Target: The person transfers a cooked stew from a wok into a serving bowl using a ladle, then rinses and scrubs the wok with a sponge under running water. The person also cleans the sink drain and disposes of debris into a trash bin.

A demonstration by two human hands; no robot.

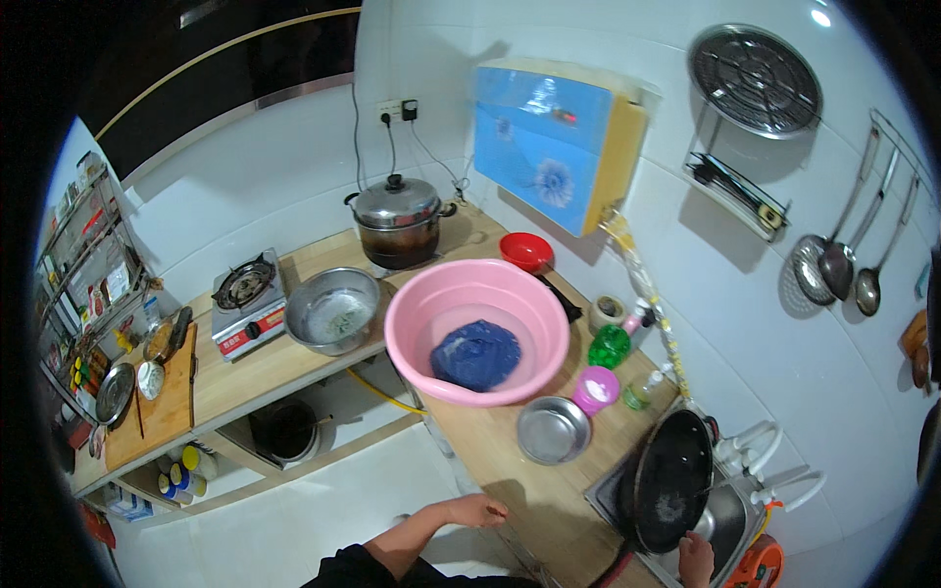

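My left hand (478, 509) hangs above the near edge of the wooden counter (481, 448), its fingers curled and no object visible in them. At the lower right, my right hand (695, 560) is by the lower rim of a black wok (673, 481). Whether it grips the rim or only touches it is hidden. The wok stands steeply tilted over the steel sink (728, 529), inner side showing, its dark red handle (616, 564) pointing down towards me. White taps (750, 445) rise behind the sink.
A pink basin (478, 275) with water and dark blue cloth (476, 356) stands in the counter's corner. Near it are a steel bowl (553, 431), a purple cup (596, 389), a green bottle (609, 347) and a red bowl (526, 252). Leftward are a steel basin (332, 309), pot (401, 220) and gas stove (248, 305).
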